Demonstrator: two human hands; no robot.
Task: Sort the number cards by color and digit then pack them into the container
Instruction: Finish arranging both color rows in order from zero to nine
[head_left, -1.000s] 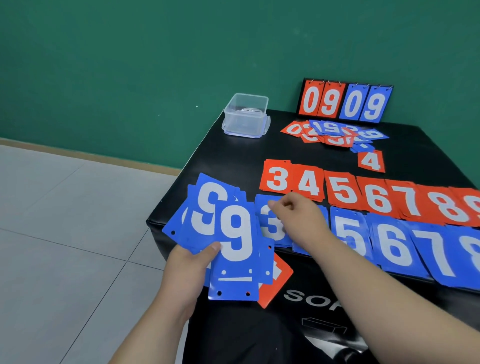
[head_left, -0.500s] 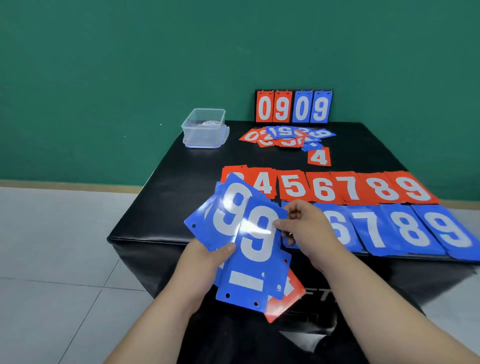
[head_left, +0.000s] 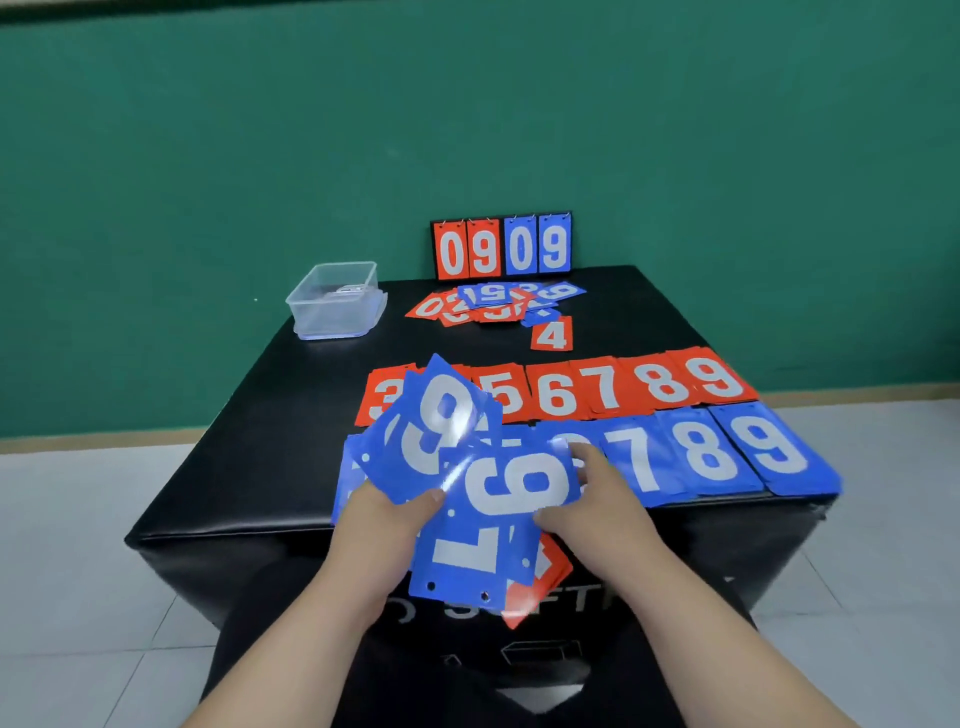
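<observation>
Number cards: blue fan, one red beneath, gripped in left hand above near edge of table; right hand pinches a blue 9 sideways. Sorted rows lie beyond; container far left. Risk: glossy fan likely slips and spills floorward as the 9 is pulled free

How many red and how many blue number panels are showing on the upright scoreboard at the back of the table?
Red panels: 2
Blue panels: 2
Total: 4
</observation>
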